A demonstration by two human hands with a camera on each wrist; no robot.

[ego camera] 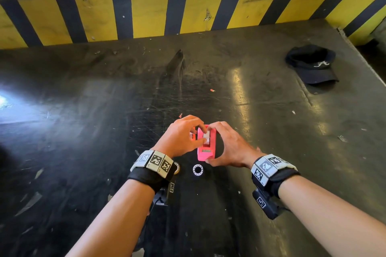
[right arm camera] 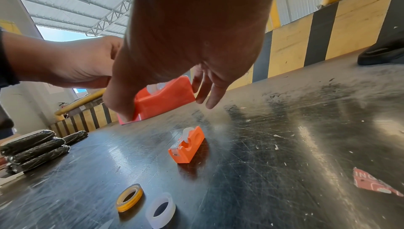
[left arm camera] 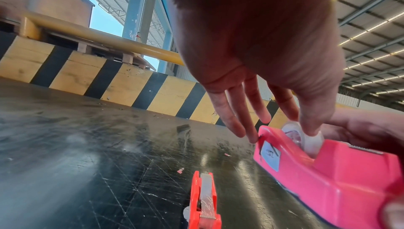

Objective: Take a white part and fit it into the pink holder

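Observation:
A pink tape dispenser (ego camera: 206, 150) stands on the black table (ego camera: 104, 131), its far end lifted a little. My right hand (ego camera: 217, 144) grips it, thumb (right arm camera: 122, 108) on the near end and fingers (right arm camera: 205, 94) round the far end. My left hand (ego camera: 201, 135) reaches in from the left. Its thumb and forefinger pinch the clear tape roll (left arm camera: 306, 141) sitting in the dispenser's slot (left arm camera: 328, 177). The other left fingers (left arm camera: 229, 117) are spread out straight above the table.
A small orange dispenser (right arm camera: 188, 146) lies just left of the pink one. A yellow tape roll (right arm camera: 129, 197) and a white ring (ego camera: 198, 169) lie near my wrists. Black wrapped rolls (right arm camera: 32, 148) are stacked at the left. A black cap (ego camera: 312, 64) is far right. A striped kerb (ego camera: 188, 6) bounds the back.

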